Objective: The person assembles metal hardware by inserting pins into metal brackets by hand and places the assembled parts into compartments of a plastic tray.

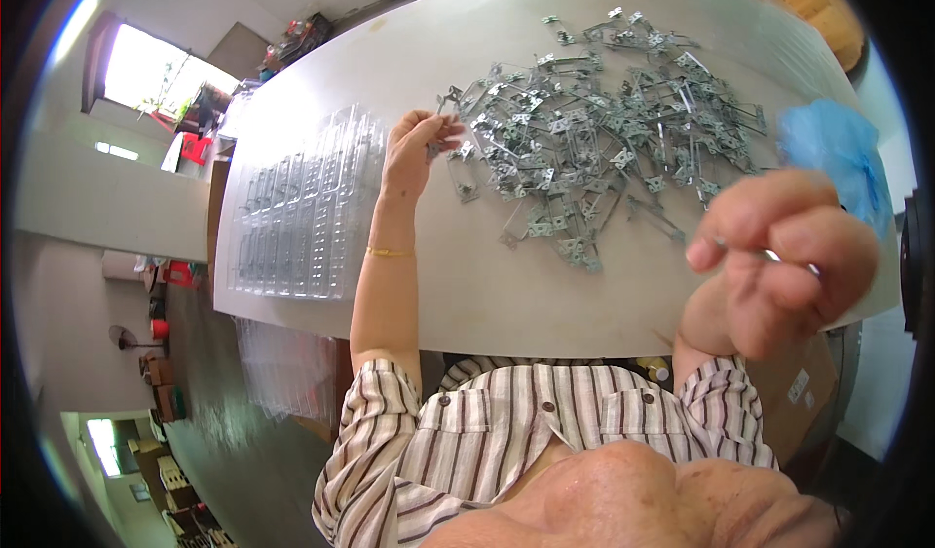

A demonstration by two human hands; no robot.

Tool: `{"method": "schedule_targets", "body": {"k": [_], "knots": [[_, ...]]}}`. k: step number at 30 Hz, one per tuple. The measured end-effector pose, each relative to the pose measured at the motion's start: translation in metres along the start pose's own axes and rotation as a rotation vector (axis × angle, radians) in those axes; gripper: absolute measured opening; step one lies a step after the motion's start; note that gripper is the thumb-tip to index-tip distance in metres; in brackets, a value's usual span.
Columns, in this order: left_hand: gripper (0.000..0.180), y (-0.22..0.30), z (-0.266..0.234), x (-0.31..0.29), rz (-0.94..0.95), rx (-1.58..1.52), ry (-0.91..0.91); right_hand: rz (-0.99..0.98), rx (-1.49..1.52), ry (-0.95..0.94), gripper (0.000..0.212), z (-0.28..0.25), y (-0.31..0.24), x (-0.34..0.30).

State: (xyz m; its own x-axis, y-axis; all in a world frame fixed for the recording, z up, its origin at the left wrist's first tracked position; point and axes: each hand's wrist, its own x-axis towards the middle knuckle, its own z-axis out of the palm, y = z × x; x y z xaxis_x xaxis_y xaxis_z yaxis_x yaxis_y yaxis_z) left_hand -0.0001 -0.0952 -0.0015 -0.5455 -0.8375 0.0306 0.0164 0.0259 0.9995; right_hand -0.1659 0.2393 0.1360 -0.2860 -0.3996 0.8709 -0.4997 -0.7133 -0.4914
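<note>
Left grip [421, 144] pinches a metal clip [450, 100] at the pile's [604, 129] edge; right grip [779, 261] pinches another.

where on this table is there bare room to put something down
Bare tabletop lies along the near edge, between the clear plastic trays and the pile of metal clips, around the left hand. The far side near the blue bag is crowded.

bench [506, 285]: pale grey-white, plain
metal clips [594, 129]: silvery grey, shiny
plastic trays [297, 207]: clear, see-through
bag [838, 149]: light blue, translucent
shirt [506, 421]: cream with dark brown stripes
bracelet [389, 252]: gold, thin
stool [195, 147]: red
</note>
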Motion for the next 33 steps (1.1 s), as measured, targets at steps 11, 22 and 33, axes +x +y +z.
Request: {"method": "schedule_targets", "body": {"k": [11,22,33], "knots": [[0.021,0.056,0.07,-0.051,-0.083,-0.539,-0.455,0.111,-0.087,0.141,0.016,0.027,0.038,0.01],[0.021,0.083,0.091,-0.082,-0.041,-0.679,-0.612,-0.101,-0.358,0.046,0.012,0.035,0.064,0.015],[0.021,0.083,0.09,-0.085,-0.017,-0.695,-0.683,-0.157,-0.422,-0.013,0.014,0.039,0.074,0.014]]}}
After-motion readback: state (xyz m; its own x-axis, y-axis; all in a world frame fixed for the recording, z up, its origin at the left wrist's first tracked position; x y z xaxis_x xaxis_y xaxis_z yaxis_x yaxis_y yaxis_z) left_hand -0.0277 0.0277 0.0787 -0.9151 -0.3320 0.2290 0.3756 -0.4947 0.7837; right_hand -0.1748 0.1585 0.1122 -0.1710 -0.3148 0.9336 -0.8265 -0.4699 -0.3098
